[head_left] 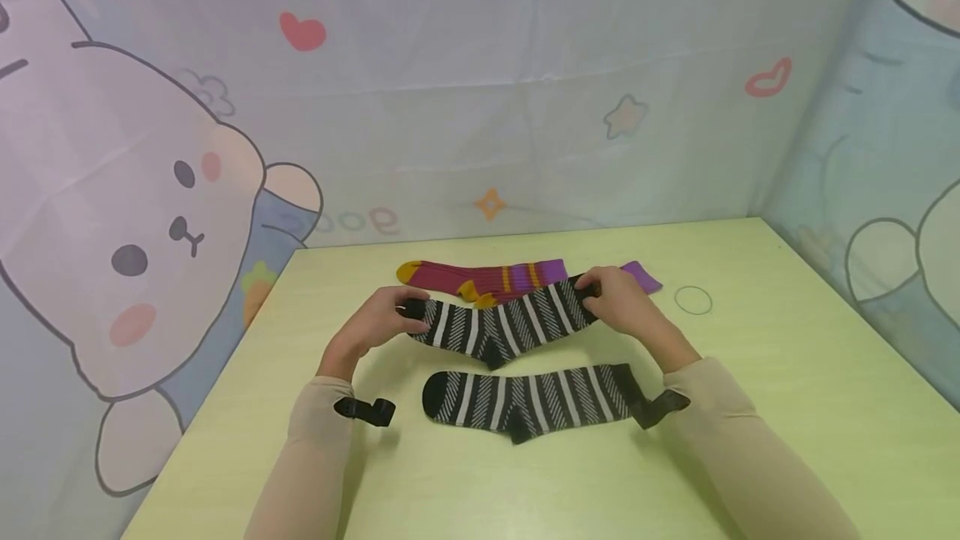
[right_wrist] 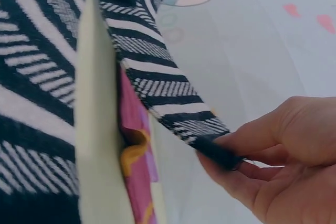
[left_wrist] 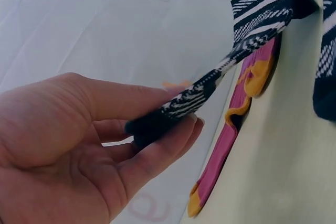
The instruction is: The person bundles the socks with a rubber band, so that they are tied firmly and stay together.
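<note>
A black-and-white striped sock (head_left: 495, 325) hangs stretched between both hands above the table. My left hand (head_left: 381, 319) pinches its black toe between thumb and fingers, as the left wrist view also shows. At the other end, my right hand (head_left: 617, 298) pinches the black cuff. The heel sags in the middle. Nearer the front lies a matching striped sock (head_left: 540, 400), flat on the table with its toe to the left. Behind the held sock are maroon socks (head_left: 480, 275) with yellow toes and heels and purple cuffs, partly covered by it in the head view.
A thin ring-shaped band (head_left: 693, 300) lies on the pale yellow-green table (head_left: 787, 407), right of the socks. A printed cloth backdrop (head_left: 450, 107) rises along the table's back edge and at both sides. Each wrist wears a black strap mount.
</note>
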### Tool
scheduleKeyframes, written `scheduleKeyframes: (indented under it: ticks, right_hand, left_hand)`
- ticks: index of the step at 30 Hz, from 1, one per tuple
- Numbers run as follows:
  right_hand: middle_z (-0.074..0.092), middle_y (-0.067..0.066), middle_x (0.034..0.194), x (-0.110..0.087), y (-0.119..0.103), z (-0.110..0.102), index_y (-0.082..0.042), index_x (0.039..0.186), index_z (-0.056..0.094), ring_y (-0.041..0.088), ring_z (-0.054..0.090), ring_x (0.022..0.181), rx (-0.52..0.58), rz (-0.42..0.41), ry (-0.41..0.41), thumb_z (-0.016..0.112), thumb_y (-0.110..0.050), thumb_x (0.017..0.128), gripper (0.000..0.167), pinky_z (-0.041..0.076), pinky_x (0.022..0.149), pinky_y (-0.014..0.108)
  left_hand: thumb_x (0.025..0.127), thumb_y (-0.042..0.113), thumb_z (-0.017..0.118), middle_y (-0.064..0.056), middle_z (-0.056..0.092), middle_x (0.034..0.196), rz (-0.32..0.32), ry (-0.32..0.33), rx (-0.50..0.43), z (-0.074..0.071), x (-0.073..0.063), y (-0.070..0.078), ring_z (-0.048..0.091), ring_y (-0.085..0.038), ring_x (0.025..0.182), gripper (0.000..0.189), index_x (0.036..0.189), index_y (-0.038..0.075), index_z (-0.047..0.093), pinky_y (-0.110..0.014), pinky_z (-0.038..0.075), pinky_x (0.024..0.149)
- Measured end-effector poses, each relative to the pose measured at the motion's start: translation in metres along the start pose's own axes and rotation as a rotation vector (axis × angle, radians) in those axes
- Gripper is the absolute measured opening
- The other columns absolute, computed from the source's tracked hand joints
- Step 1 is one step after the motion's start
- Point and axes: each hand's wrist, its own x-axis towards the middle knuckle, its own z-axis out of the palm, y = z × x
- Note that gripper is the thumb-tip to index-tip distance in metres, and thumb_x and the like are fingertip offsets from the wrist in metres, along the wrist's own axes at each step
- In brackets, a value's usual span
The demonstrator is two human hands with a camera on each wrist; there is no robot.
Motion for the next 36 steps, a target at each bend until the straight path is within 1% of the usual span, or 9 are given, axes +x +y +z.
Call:
scheduleKeyframes:
  ticks: [4,11,15,19,21,23,27,30,36]
  right_hand:
    - [0.066,0.023,0.108,-0.003,-0.001,-0.014,0.01,0.117,0.065,0.03,0.06,0.09,-0.009,0.026,-0.077,0.062,0.003,0.09,0.028,0.051,0.079,0.043]
    - [0.063,0.028,0.122,-0.009,-0.006,-0.036,0.011,0.114,0.068,0.038,0.062,0.106,-0.038,0.027,-0.193,0.065,0.002,0.089,0.026,0.053,0.085,0.046]
    - [0.064,0.028,0.119,-0.013,-0.007,-0.042,0.011,0.112,0.069,0.036,0.063,0.104,-0.01,0.036,-0.255,0.066,0.004,0.088,0.024,0.055,0.081,0.043]
    - [0.065,0.027,0.117,-0.017,-0.007,-0.045,0.011,0.109,0.069,0.034,0.064,0.102,-0.016,0.017,-0.311,0.068,0.006,0.087,0.023,0.056,0.079,0.041]
    - [0.066,0.023,0.113,-0.019,-0.006,-0.046,0.009,0.107,0.07,0.03,0.063,0.097,-0.03,0.008,-0.336,0.069,0.007,0.085,0.021,0.055,0.076,0.039]
    - [0.066,0.018,0.103,-0.022,-0.005,-0.049,0.007,0.102,0.069,0.025,0.06,0.085,-0.035,0.005,-0.371,0.07,0.007,0.084,0.019,0.053,0.07,0.036]
    - [0.059,0.008,0.088,-0.026,-0.002,-0.055,0.002,0.094,0.065,0.018,0.05,0.069,-0.027,0.026,-0.428,0.07,0.007,0.082,0.015,0.047,0.063,0.032]
    - [0.058,0.007,0.084,-0.028,-0.001,-0.059,0.0,0.091,0.064,0.017,0.051,0.067,-0.028,0.035,-0.46,0.071,0.007,0.081,0.014,0.049,0.062,0.032]
    - [0.059,0.005,0.076,-0.031,-0.001,-0.058,-0.004,0.081,0.062,0.017,0.058,0.067,-0.033,0.043,-0.563,0.074,0.005,0.08,0.015,0.054,0.065,0.034]
  left_hand:
    - [0.087,0.008,0.077,-0.02,0.058,0.132,-0.012,-0.024,-0.014,-0.001,-0.003,0.007,0.058,-0.032,0.114,0.053,0.137,0.001,0.058,-0.049,0.046,0.101]
    - [0.086,0.01,0.079,-0.015,0.06,0.127,0.019,-0.071,-0.002,-0.002,-0.008,0.023,0.059,-0.03,0.111,0.049,0.131,0.005,0.062,-0.046,0.049,0.097]
    - [0.085,0.009,0.08,-0.012,0.063,0.119,0.037,-0.112,0.034,-0.001,-0.011,0.032,0.06,-0.026,0.103,0.045,0.127,0.005,0.064,-0.04,0.052,0.092]
    - [0.084,0.008,0.081,-0.012,0.064,0.114,0.05,-0.159,0.029,0.0,-0.015,0.039,0.06,-0.025,0.099,0.043,0.124,0.003,0.064,-0.039,0.052,0.091]
    - [0.084,0.008,0.081,-0.011,0.064,0.112,0.043,-0.19,0.012,0.001,-0.016,0.042,0.06,-0.025,0.097,0.042,0.122,0.003,0.064,-0.038,0.052,0.09]
    - [0.083,0.008,0.081,-0.01,0.064,0.11,0.026,-0.218,-0.001,0.003,-0.017,0.043,0.06,-0.024,0.095,0.041,0.121,0.004,0.065,-0.037,0.052,0.089]
    - [0.082,0.008,0.082,-0.008,0.064,0.109,0.029,-0.262,0.015,0.007,-0.015,0.046,0.059,-0.023,0.094,0.041,0.12,0.006,0.066,-0.036,0.051,0.086]
    - [0.082,0.007,0.082,-0.007,0.064,0.108,0.042,-0.296,0.046,0.01,-0.012,0.047,0.057,-0.023,0.094,0.04,0.118,0.005,0.066,-0.036,0.051,0.085]
    - [0.08,0.005,0.083,-0.005,0.061,0.105,0.032,-0.367,0.1,0.019,-0.012,0.044,0.055,-0.021,0.091,0.039,0.114,0.006,0.065,-0.033,0.049,0.082]
